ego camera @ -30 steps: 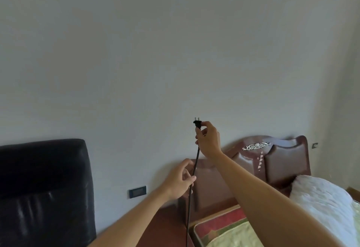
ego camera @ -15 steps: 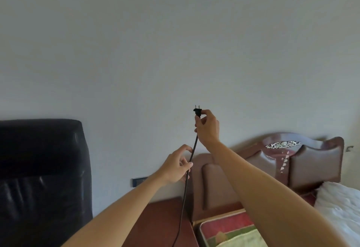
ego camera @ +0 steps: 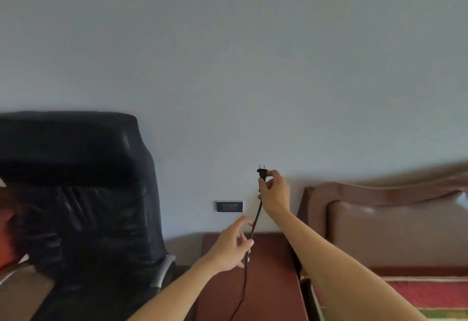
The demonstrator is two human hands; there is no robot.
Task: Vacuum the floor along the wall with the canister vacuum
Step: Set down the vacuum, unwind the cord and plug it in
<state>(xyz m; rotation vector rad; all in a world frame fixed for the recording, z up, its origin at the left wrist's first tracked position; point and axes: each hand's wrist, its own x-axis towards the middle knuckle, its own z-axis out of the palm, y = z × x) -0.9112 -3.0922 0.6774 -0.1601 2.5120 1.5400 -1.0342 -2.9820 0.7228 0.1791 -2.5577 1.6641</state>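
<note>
Right hand (ego camera: 274,194) raised to the right of the wall outlet (ego camera: 230,206), thumb and fingers pinched around the black plug (ego camera: 262,173), prongs pointing up, plug above and right of the outlet and apart from it; black cord (ego camera: 254,229) dropping from the plug past the right edge of the outlet, down across the dark reddish tabletop (ego camera: 268,282) below the outlet and out of view at the bottom; left hand (ego camera: 234,247) lower, beneath and slightly right of the outlet, fingers loosely curled with thumb and fingertips pinching the cord; both forearms bare, reaching in from below. Outlet dark-faced, set low in the pale wall (ego camera: 228,67); black leather chair (ego camera: 76,194) left of the outlet, its backrest rising above outlet height, metal armrest at its lower right; brown padded headboard (ego camera: 392,219) right of the outlet, against the same wall; red and green striped bedding (ego camera: 417,295) below the headboard. Canister vacuum itself out of view; only its cord and plug seen.
</note>
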